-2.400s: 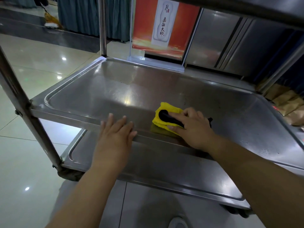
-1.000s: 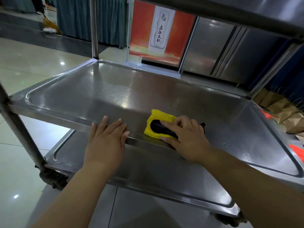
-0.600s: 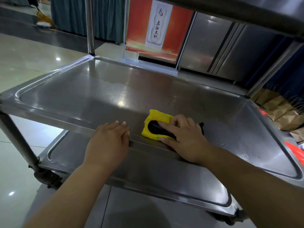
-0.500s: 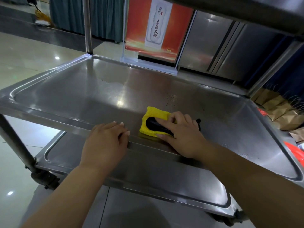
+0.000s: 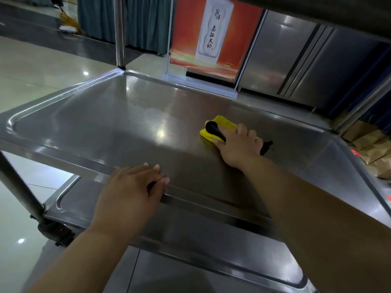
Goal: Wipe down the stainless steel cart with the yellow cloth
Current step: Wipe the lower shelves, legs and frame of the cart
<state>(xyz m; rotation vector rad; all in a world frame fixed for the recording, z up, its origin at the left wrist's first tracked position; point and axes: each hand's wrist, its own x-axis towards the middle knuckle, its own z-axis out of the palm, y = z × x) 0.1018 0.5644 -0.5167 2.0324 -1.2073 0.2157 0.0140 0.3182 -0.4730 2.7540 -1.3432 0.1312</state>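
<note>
The stainless steel cart (image 5: pixel 88 123) fills the view, its middle shelf wide and shiny under an upper shelf. The yellow cloth (image 5: pixel 224 123), fitted with a black handle, lies flat on the middle shelf right of centre. My right hand (image 5: pixel 239 144) presses down on it, fingers wrapped over the handle. My left hand (image 5: pixel 131 191) grips the shelf's near rim, fingers curled over the edge. A wet patch shows on the steel behind the cloth.
A lower shelf (image 5: pixel 211 246) sits beneath the near rim. A red and white poster stand (image 5: pixel 209 34) stands behind the cart. Brown paper bags (image 5: pixel 372 144) lie at the right. The cart's upright posts (image 5: pixel 119 32) rise at the corners over a glossy tile floor.
My right hand has slid the cloth away from the near rim toward the middle of the shelf. My left hand stays on the rim, its fingers curled more over the edge.
</note>
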